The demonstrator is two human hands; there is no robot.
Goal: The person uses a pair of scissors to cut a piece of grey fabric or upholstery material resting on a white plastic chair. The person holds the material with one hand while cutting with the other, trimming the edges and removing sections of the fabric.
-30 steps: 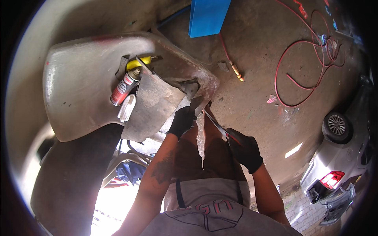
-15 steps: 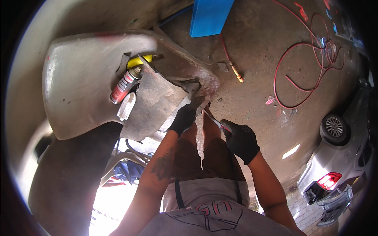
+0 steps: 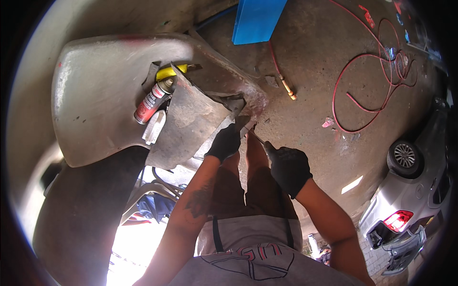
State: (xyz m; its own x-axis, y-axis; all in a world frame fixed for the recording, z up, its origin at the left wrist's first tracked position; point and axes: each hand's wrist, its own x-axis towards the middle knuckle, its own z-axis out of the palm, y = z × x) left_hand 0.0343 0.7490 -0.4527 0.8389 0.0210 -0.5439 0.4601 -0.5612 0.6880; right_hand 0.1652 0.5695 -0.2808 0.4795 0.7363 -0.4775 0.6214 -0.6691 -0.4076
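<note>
Two gloved hands, left hand (image 3: 225, 142) and right hand (image 3: 289, 168), work one grey panel (image 3: 191, 119).

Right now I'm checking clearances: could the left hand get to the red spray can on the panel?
Probably yes. The left hand grips the panel's torn edge, and the red spray can lies uncovered beyond the raised grey flap.

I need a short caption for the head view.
Gloved left hand steadies a grey car panel; right hand works a thin tool.
</note>
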